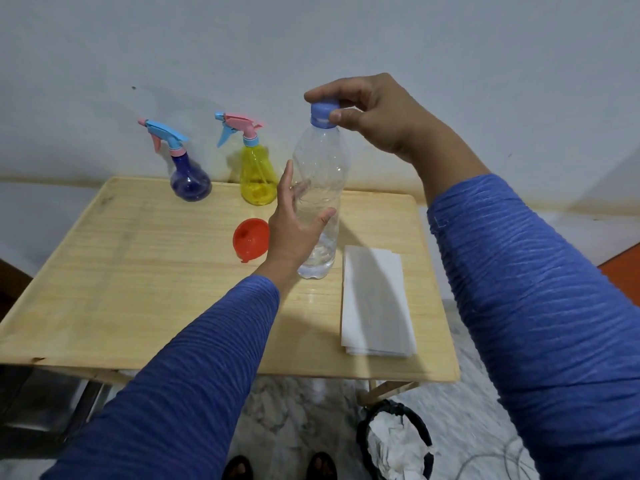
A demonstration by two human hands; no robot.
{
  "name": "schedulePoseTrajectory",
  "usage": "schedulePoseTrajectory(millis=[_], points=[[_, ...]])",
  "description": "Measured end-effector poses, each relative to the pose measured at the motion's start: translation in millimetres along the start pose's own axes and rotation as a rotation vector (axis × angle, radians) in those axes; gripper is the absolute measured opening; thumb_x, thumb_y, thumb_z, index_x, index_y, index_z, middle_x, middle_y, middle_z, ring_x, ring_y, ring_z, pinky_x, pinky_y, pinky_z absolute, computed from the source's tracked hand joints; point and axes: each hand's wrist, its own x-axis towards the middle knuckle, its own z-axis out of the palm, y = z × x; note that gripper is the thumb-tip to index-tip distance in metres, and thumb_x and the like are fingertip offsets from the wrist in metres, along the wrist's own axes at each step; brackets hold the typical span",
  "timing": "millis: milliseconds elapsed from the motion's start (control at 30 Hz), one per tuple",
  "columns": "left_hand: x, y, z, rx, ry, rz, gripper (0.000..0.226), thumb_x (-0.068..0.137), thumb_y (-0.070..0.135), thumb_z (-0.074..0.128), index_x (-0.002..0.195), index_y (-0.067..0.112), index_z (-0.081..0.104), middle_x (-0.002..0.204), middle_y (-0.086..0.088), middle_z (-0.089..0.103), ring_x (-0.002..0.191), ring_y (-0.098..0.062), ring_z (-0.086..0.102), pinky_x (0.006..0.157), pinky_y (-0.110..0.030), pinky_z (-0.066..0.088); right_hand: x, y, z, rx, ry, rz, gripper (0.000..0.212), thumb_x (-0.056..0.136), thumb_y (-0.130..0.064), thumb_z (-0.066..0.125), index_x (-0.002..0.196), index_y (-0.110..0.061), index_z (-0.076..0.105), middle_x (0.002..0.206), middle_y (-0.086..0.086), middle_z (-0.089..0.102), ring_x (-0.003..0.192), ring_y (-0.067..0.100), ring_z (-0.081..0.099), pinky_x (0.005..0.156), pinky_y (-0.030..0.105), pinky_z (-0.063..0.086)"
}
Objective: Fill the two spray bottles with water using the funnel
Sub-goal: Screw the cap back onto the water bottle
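Sleeves: blue ribbed sleeves [540, 306] reach forward from the near edge on both arms.
Table: pale wooden table [138, 271] stands against a white wall [311, 36], on marbled floor [284, 417].
Bin: black bin [394, 441] lined with crumpled white sits on the floor, below the grip.
Paper: folded white paper [375, 299] lies just right of the gripped bottle's base.
Water bottle: clear water bottle [320, 199] stands upright on the table, a little water at the bottom.
Left hand: left hand [294, 226] wraps the bottle's lower body, fingers curled behind, thumb in front.
Right hand: right hand [374, 109] pinches the blue cap [323, 112] between thumb and fingers.
Yellow spray bottle: yellow spray bottle [256, 174] stands just behind the left hand, sprayer on.
Blue spray bottle: blue spray bottle [188, 178] stands further left, near the wall, sprayer on.
Funnel: red funnel [250, 239] lies just left of the left hand.
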Motion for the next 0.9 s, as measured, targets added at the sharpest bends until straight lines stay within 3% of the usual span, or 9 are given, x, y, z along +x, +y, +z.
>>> schedulePoseTrajectory(millis=[100,200,300,367,433,533,633,733,900], points=[[-0.4,0.8,1.4,-0.008,-0.007,-0.014,0.096,0.077,0.028,0.076,0.146,0.037,0.010,0.138,0.003,0.050,0.123,-0.001,0.043,0.081,0.010,0.025,4.6,3.3,3.5,-0.065,0.110,0.007,0.029,0.082,-0.011,0.067,0.110,-0.017,0.066,0.104,-0.004,0.062,0.096,0.011,0.060,0.089,0.018,0.048],[1.2,0.0,1.0,-0.015,-0.001,-0.010,0.095,0.077,0.026,0.075,0.147,0.035,0.011,0.137,0.002,0.050,0.120,0.002,0.043,0.081,0.011,0.024,5.0,5.7,16.2,0.015,0.259,0.053,0.031,0.076,-0.024,0.075,0.105,-0.017,0.066,0.085,-0.005,0.054,0.080,0.007,0.053,0.082,0.022,0.046],[3.7,-0.9,1.2,-0.007,-0.026,-0.005,0.096,0.076,0.027,0.076,0.146,0.038,0.012,0.136,0.004,0.050,0.126,-0.002,0.044,0.082,0.010,0.024,1.4,9.4,21.8,0.297,0.157,0.141,0.039,0.090,-0.026,0.062,0.126,-0.013,0.055,0.112,-0.001,0.059,0.100,0.006,0.055,0.092,0.020,0.044],[3.3,-1.3,2.9,0.006,-0.027,-0.003,0.095,0.076,0.028,0.076,0.146,0.039,0.012,0.136,0.005,0.051,0.126,-0.003,0.045,0.083,0.009,0.024,0.7,11.9,23.3,0.392,0.124,0.166,0.034,0.092,-0.022,0.059,0.124,-0.010,0.056,0.126,0.009,0.058,0.111,0.014,0.056,0.098,0.023,0.043],[2.5,-1.3,2.6,0.011,-0.011,0.001,0.095,0.076,0.027,0.075,0.146,0.037,0.012,0.135,0.005,0.052,0.122,-0.001,0.046,0.083,0.009,0.024,3.8,10.4,32.6,0.364,0.215,0.155,0.025,0.089,-0.019,0.063,0.112,-0.008,0.061,0.114,0.010,0.063,0.100,0.015,0.059,0.091,0.022,0.047],[2.2,-2.6,-0.8,-0.002,-0.001,0.006,0.093,0.078,0.026,0.074,0.146,0.037,0.011,0.134,0.007,0.051,0.118,0.004,0.045,0.083,0.008,0.026,7.1,5.4,51.7,0.261,0.392,0.141,0.026,0.085,-0.025,0.068,0.104,-0.009,0.062,0.093,-0.002,0.061,0.083,0.009,0.056,0.079,0.023,0.047],[1.1,-3.3,-3.5,-0.018,0.006,-0.014,0.094,0.078,0.024,0.074,0.146,0.037,0.011,0.134,0.010,0.050,0.117,0.008,0.043,0.082,0.009,0.026,5.6,5.8,46.7,0.382,0.234,0.140,0.024,0.089,-0.024,0.064,0.110,-0.015,0.059,0.107,0.000,0.063,0.095,0.009,0.059,0.081,0.013,0.046],[1.7,-2.6,0.2,0.007,-0.012,-0.009,0.095,0.077,0.026,0.075,0.145,0.040,0.010,0.136,0.007,0.051,0.123,-0.001,0.046,0.082,0.009,0.025,2.9,8.5,30.7,0.441,0.138,0.149,0.022,0.091,-0.021,0.060,0.112,-0.015,0.059,0.122,0.012,0.062,0.114,0.019,0.058,0.090,0.018,0.045],[1.9,-2.2,2.0,0.017,0.000,0.005,0.094,0.077,0.026,0.075,0.144,0.042,0.012,0.135,0.002,0.052,0.121,-0.002,0.048,0.082,0.009,0.026,-0.4,5.2,49.7,0.315,0.395,0.201,0.032,0.079,-0.030,0.074,0.094,-0.016,0.049,0.087,-0.006,0.057,0.074,0.004,0.054,0.065,0.011,0.043]])
